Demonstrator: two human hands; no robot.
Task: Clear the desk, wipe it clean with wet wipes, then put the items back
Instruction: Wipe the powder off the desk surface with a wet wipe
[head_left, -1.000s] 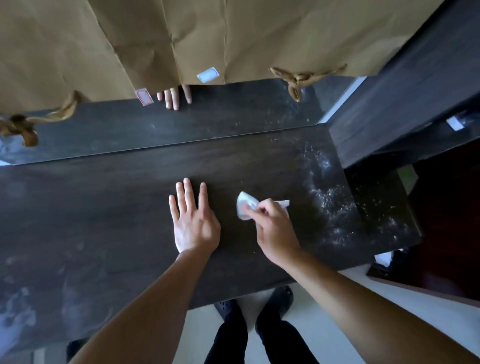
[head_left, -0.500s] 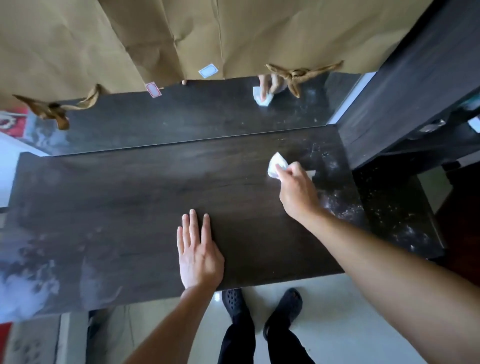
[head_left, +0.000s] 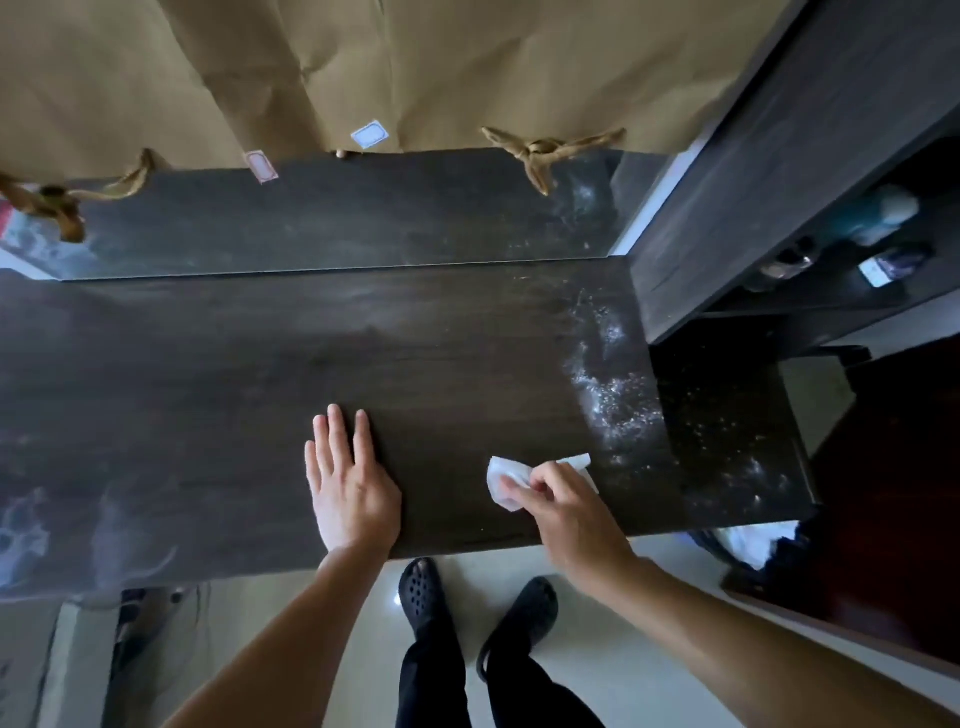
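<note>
A dark wooden desk (head_left: 218, 374) fills the middle of the head view, with nothing standing on it. My left hand (head_left: 352, 483) lies flat on it near the front edge, fingers straight. My right hand (head_left: 563, 512) pinches a crumpled white wet wipe (head_left: 506, 480) and presses it onto the desk close to the front edge. White dust (head_left: 613, 395) speckles the desk's right end, just right of the wipe. Pale smears (head_left: 31, 530) mark the left end.
A mirror (head_left: 337, 218) stands along the desk's back edge, partly covered by brown paper (head_left: 467, 67) tied with knots. A dark shelf unit (head_left: 769, 171) rises at the right, holding small items (head_left: 883, 260). My feet (head_left: 478, 608) stand on the pale floor below the front edge.
My right hand has drawn the wipe back from the desk's far right part toward the front edge. The left hand stays flat in place.
</note>
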